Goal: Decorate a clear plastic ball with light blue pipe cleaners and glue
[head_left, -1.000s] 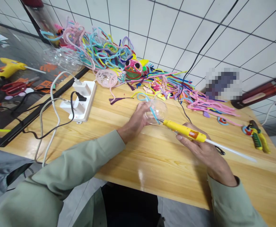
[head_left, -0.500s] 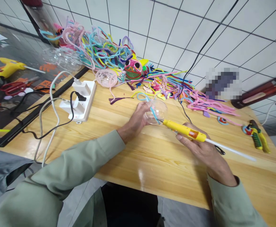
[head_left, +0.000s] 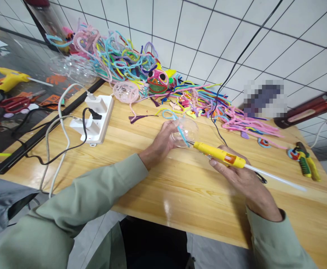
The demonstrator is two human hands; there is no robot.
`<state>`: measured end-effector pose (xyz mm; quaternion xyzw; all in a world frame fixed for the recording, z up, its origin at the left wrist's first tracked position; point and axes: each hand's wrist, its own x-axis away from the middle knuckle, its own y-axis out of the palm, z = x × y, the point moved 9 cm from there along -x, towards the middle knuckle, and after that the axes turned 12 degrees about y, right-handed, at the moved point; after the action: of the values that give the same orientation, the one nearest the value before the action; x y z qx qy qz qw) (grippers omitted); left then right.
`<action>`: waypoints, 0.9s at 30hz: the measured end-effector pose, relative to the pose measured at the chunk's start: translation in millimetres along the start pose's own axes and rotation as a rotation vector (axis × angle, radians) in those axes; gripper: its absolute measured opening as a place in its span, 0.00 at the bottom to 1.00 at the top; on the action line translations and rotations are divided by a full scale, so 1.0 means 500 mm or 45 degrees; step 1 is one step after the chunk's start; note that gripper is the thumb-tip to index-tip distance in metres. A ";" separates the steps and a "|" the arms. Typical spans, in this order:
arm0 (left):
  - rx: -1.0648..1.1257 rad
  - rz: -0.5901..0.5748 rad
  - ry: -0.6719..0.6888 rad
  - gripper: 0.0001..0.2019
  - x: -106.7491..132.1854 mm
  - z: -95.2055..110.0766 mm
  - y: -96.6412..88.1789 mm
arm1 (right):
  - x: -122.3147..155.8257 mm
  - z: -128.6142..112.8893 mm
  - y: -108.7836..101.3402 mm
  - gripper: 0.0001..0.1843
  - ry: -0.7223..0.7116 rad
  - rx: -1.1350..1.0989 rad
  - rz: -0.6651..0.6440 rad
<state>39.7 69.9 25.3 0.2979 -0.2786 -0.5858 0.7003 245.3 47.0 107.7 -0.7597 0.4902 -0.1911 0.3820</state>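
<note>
My left hand (head_left: pixel 165 139) is closed around the side of a clear plastic ball (head_left: pixel 190 129) held over the table. A light blue pipe cleaner (head_left: pixel 182 135) runs across the ball's surface, and its looped end shows beyond my fingers. In my right hand (head_left: pixel 238 173) is a yellow glue gun (head_left: pixel 218 153), gripped with the thumb along its near side. The gun's metal nozzle is at the ball, close to the lower end of the pipe cleaner; whether it touches I cannot tell. A translucent glue stick (head_left: pixel 278 180) sticks out from the back of the gun.
Along the wall lies a heap of coloured pipe cleaners (head_left: pixel 118 59), with a decorated ball (head_left: pixel 158 80) before it. A white power strip (head_left: pixel 103 119) with cables sits left. Pliers (head_left: pixel 305 162) and a dark red flask (head_left: pixel 311 108) are right. Another glue gun (head_left: pixel 10 79) lies far left.
Almost nothing differs. The glue gun and my right hand have shifted very slightly to the right; my left hand keeps the ball in the same place.
</note>
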 end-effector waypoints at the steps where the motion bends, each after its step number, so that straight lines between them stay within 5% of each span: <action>1: -0.001 0.002 0.001 0.19 0.000 0.000 -0.001 | 0.000 0.003 0.000 0.13 0.000 0.002 0.001; 27: -0.019 -0.023 0.012 0.20 0.000 0.000 0.004 | 0.004 0.004 0.000 0.15 -0.039 0.079 0.026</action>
<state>40.9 70.3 26.6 0.2978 -0.2683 -0.5927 0.6986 247.6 45.8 106.1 -0.7453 0.4860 -0.1905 0.4147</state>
